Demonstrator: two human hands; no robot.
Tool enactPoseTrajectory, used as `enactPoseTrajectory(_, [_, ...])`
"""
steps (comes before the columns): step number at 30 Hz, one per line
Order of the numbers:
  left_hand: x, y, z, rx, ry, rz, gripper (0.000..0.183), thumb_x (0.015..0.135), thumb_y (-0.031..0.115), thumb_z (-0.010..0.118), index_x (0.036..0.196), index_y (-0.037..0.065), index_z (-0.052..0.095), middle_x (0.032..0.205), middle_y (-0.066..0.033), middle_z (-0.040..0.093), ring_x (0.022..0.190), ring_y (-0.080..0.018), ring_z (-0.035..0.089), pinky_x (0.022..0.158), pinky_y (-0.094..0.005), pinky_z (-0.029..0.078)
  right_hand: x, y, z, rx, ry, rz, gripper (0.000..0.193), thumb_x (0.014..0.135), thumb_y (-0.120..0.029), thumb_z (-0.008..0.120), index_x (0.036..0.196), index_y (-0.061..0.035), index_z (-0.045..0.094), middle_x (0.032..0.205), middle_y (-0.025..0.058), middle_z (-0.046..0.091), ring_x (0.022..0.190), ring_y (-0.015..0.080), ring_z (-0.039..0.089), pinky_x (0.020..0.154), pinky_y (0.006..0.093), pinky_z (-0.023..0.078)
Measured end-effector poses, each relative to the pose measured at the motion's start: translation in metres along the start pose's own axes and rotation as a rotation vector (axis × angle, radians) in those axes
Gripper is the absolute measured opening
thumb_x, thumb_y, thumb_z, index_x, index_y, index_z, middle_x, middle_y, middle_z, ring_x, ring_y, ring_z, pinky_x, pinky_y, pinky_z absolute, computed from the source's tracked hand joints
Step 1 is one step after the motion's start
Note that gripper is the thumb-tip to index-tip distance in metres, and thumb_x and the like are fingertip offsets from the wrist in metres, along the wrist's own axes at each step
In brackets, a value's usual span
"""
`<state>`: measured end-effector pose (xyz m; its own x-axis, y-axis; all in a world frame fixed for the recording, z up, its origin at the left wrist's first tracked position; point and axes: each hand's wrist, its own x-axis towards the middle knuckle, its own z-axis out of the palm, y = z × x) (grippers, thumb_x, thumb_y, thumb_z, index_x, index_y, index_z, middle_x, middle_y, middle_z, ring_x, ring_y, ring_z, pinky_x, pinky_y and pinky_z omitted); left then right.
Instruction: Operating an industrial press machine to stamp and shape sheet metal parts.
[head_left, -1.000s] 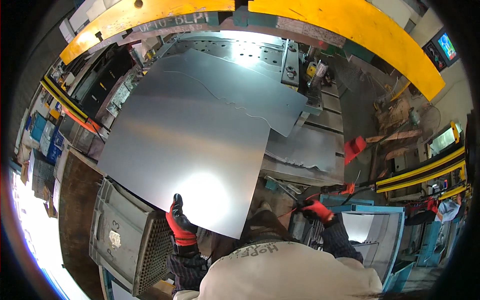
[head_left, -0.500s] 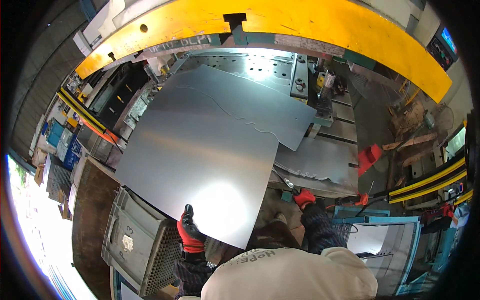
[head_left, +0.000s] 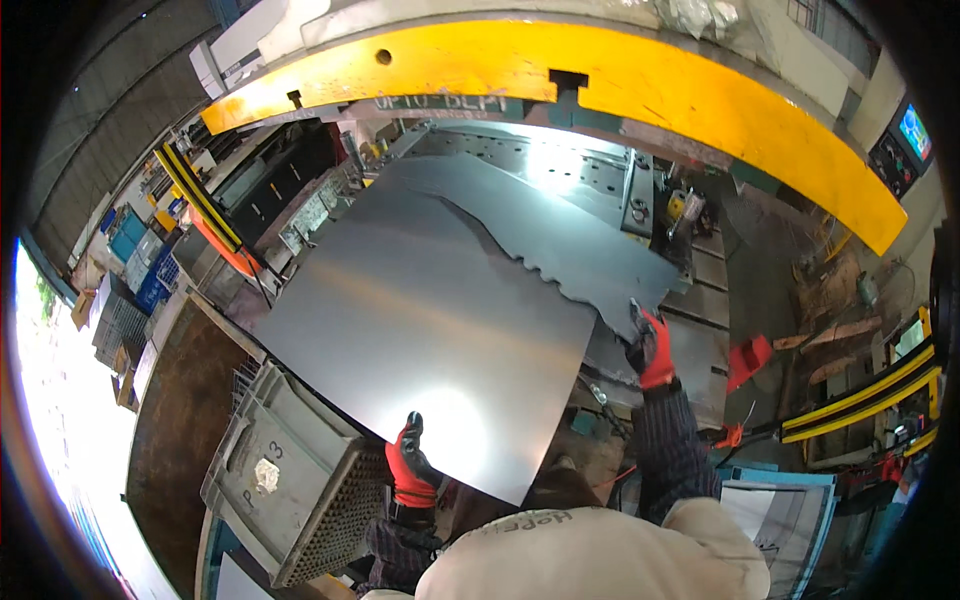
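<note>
A large, smooth grey metal sheet [head_left: 430, 320] lies tilted across the machine bed, its near corner reaching toward me. My left hand [head_left: 413, 468], in a red and black glove, pinches its near edge with the thumb on top. Beyond the sheet's wavy far edge is a separate wavy-edged metal piece [head_left: 600, 250]. At the near right corner of this piece, my gloved right hand [head_left: 652, 350] grips it, thumb on top and the other fingers mostly hidden. A dark gap shows between the two wavy edges. Another flat metal piece [head_left: 700, 345] lies below on the bed.
A yellow press beam [head_left: 480, 70] spans overhead, with a perforated plate [head_left: 500, 155] behind the sheets. A grey plastic crate [head_left: 270, 460] stands at near left. Yellow-black guard posts [head_left: 860, 390] rise at the right, by a red object [head_left: 748, 362] and a blue frame [head_left: 820, 500].
My right hand has risen from below the bed edge and taken hold of the wavy-edged metal piece. The gap between the pieces has widened. My left hand stays on the large sheet.
</note>
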<state>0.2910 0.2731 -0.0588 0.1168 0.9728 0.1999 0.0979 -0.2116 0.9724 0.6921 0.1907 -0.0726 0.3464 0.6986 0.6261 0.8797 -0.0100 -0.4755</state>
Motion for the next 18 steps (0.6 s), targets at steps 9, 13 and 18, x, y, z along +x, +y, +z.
enactPoseTrajectory(9, [0.000, 0.028, 0.004, -0.379, -0.069, -0.277, 0.025, 0.082, 0.017, 0.043, 0.080, -0.006, 0.053, 0.083, -0.0080, 0.056, 0.077, -0.0115, 0.050, 0.072, -0.0259, 0.040, -0.053, 0.011, -0.008, 0.954, 0.060, 0.491, 0.037, 0.074, -0.028, 0.052, 0.103, -0.0053, 0.048, 0.103, 0.0144, 0.050, 0.097, 0.0325, 0.045, 0.083, 0.0470, 0.036])
enactPoseTrajectory(13, [-0.005, 0.030, 0.014, 0.141, 0.059, 0.097, 0.027, 0.081, 0.019, 0.044, 0.071, -0.004, 0.054, 0.072, -0.0039, 0.055, 0.068, -0.0086, 0.049, 0.064, -0.0241, 0.041, -0.063, -0.064, -0.063, 1.316, 0.356, 0.361, 0.041, 0.064, -0.012, 0.052, 0.102, 0.0041, 0.047, 0.097, 0.0145, 0.053, 0.088, 0.0235, 0.052, 0.079, 0.0341, 0.041])
enactPoseTrajectory(18, [0.006, -0.033, -0.013, -0.551, 0.015, -0.346, 0.026, 0.080, 0.016, 0.043, 0.087, -0.006, 0.055, 0.089, -0.0077, 0.055, 0.081, -0.0106, 0.050, 0.076, -0.0267, 0.038, -0.182, -0.058, -0.172, 1.078, 0.428, 0.554, 0.035, 0.076, -0.015, 0.041, 0.101, 0.0102, 0.046, 0.104, 0.0206, 0.048, 0.097, 0.0270, 0.048, 0.087, 0.0351, 0.036])
